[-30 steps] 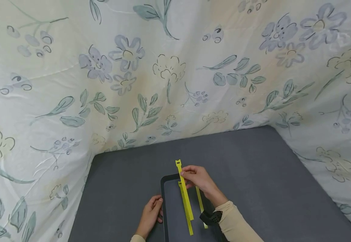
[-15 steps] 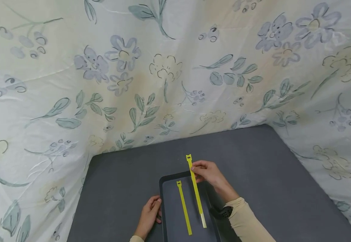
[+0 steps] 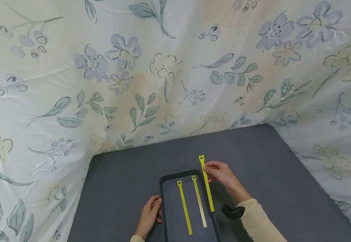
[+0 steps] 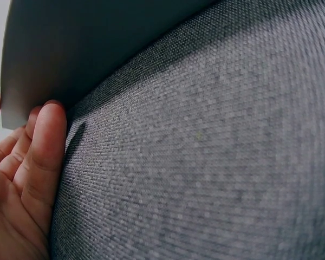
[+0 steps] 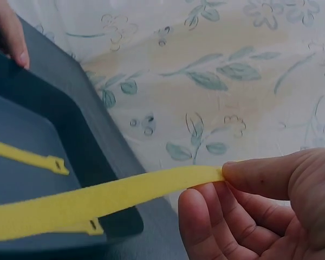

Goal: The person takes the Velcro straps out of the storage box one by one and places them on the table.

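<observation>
My right hand (image 3: 224, 176) pinches a yellow hook-and-loop cable tie (image 3: 207, 185) near its slotted head, between thumb and fingertips. In the head view this tie hangs along the right rim of a dark shallow tray (image 3: 162, 205). Two more yellow ties lie in the tray, side by side and roughly parallel: a left tie (image 3: 184, 208) and a right tie (image 3: 199, 198) with a paler lower end. At the tray's left wall, my left hand (image 3: 149, 215) holds on; its fingers (image 4: 47, 132) press the outer side in the left wrist view.
The tray stands on a dark grey cloth-covered table (image 3: 121, 174). Floral fabric (image 3: 175, 67) hangs behind and on both sides. A black band (image 3: 233, 211) sits around the right wrist, over the table beside the tray.
My right hand has moved rightward with the tie, from above the left tie to over the tray's right rim. The right tie in the tray is now uncovered. My left hand stays put.
</observation>
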`<state>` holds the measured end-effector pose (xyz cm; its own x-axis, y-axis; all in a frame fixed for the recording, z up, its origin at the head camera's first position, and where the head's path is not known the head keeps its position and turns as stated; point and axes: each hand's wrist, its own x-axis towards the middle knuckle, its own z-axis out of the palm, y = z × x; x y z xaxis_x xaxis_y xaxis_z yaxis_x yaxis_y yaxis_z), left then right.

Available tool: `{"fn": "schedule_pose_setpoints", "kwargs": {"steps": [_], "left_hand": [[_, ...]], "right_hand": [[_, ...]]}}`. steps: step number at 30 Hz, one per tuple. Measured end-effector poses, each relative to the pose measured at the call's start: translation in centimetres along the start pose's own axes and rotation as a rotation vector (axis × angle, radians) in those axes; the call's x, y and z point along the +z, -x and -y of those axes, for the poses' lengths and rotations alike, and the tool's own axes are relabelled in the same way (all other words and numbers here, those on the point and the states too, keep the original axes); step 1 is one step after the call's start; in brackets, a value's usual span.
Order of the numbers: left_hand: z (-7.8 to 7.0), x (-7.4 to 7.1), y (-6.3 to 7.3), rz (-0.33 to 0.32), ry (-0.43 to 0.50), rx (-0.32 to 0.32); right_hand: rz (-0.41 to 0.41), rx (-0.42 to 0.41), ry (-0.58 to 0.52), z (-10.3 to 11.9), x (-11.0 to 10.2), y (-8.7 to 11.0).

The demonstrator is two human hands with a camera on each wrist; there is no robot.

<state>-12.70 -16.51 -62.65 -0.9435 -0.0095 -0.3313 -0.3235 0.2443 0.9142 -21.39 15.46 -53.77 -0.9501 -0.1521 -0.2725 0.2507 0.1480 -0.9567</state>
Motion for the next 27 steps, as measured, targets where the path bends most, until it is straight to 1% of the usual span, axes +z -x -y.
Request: {"fn": "schedule_pose_setpoints", "kwargs": {"steps": [4, 7, 11, 20, 27], "left_hand": [[0.0, 0.0, -0.1, 0.0, -0.006, 0.005], [0.0, 0.1, -0.1, -0.002, -0.007, 0.009], [0.1, 0.2, 0.0, -0.007, -0.009, -0.001], [0.0, 0.2, 0.1, -0.014, -0.002, -0.017], [0.0, 0.2, 0.0, -0.014, -0.008, -0.006]], "right_hand": [[-0.015, 0.006, 0.003, -0.9, -0.7, 0.1], [-0.026, 0.006, 0.026, -1.4, -1.1, 0.1], [-0.041, 0.023, 0.05, -1.9, -1.4, 0.1], [-0.087, 0.092, 0.079, -3.5, -1.2, -0.2], [-0.095, 0.109, 0.073, -4.4, -1.3, -0.3]]}}
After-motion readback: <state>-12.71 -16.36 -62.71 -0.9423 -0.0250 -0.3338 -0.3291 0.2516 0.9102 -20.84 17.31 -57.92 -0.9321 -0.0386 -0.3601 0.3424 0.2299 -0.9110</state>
